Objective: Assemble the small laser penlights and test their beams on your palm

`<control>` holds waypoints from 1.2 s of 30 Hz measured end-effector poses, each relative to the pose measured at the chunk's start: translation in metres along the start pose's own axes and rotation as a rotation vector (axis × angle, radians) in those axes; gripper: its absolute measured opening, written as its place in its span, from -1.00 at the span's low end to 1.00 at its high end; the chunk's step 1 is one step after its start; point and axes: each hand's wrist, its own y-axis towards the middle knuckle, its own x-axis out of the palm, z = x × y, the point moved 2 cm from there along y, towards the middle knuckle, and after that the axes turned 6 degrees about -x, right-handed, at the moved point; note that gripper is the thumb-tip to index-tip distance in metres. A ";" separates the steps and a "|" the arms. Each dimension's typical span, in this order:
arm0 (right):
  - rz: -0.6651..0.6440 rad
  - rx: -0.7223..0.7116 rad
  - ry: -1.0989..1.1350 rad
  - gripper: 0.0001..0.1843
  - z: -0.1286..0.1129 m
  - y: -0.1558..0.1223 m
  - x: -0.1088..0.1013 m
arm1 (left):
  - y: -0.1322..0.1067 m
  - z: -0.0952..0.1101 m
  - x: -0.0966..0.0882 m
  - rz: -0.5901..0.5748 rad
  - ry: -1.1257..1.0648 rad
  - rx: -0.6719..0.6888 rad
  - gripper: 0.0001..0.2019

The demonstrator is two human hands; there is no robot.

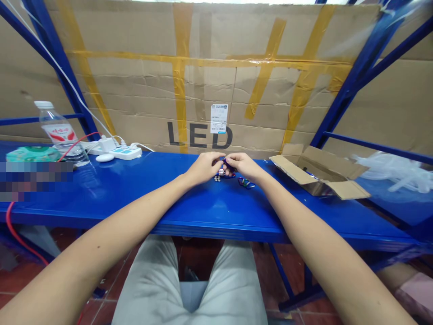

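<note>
The right hand [246, 167] pinches a purple piece [225, 160], left hand [205, 166] curled alongside, grip unclear, work seemingly unfinished above loose clips [246, 183].

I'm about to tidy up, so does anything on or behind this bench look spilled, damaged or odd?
I see no spill. The large cardboard behind the bench stands out: it is creased and criss-crossed with yellow tape, so it looks worn and patched.
</note>
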 end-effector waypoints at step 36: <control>-0.176 0.270 -1.182 -0.86 0.010 -0.005 -0.019 | -0.001 -0.014 0.006 -0.024 0.067 -0.108 -0.24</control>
